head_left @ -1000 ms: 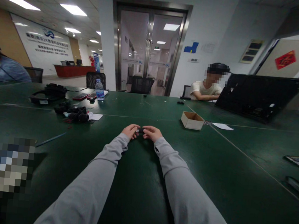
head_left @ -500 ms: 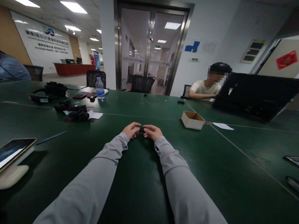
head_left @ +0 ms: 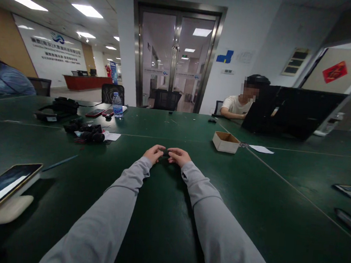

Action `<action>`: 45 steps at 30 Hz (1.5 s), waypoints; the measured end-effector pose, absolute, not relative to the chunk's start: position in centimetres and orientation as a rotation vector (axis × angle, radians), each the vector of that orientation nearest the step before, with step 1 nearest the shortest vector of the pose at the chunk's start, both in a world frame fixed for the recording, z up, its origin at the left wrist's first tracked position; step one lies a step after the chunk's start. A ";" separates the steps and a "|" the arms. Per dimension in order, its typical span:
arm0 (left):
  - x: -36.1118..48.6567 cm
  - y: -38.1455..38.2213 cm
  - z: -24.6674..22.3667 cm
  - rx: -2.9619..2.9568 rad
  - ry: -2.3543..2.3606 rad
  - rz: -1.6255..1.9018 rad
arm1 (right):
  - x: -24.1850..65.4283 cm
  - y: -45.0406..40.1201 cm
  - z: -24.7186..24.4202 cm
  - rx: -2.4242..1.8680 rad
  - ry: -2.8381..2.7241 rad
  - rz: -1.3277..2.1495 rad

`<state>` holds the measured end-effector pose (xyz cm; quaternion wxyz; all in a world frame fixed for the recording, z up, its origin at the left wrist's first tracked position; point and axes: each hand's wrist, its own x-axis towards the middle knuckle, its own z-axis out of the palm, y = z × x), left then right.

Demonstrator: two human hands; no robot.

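Note:
Both arms reach forward over the green table [head_left: 159,230]. My left hand [head_left: 154,153] and my right hand [head_left: 179,156] face each other, fingertips nearly touching. Between them is a small dark object [head_left: 166,152], pinched from both sides; its shape is too small to make out. The open cardboard box [head_left: 226,143] stands to the right of my right hand, and a cluster of black devices [head_left: 90,132] lies to the left of my left hand.
A propped phone [head_left: 2,197] is near left, with a thin blue stick [head_left: 61,163] beyond it. Farther off are a water bottle [head_left: 117,106] and a black headset [head_left: 57,108]. A large black monitor [head_left: 290,112] stands right, a person [head_left: 236,106] behind it.
The black monitor at the right has turned and shifted left, and a bottle now shows behind it. My hands have hardly moved.

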<state>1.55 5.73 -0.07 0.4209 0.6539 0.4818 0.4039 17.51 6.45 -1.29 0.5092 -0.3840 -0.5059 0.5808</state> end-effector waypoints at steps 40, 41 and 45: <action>1.2 6.2 -0.8 1.702 1.181 1.060 | 17.3 6.0 -0.7 -0.958 -1.200 1.401; 1.2 6.3 -0.8 1.713 1.180 1.044 | 17.3 6.0 -0.8 -0.957 -1.198 1.401; 1.2 6.3 -0.7 1.714 1.176 1.036 | 17.3 6.1 -0.9 -0.960 -1.193 1.400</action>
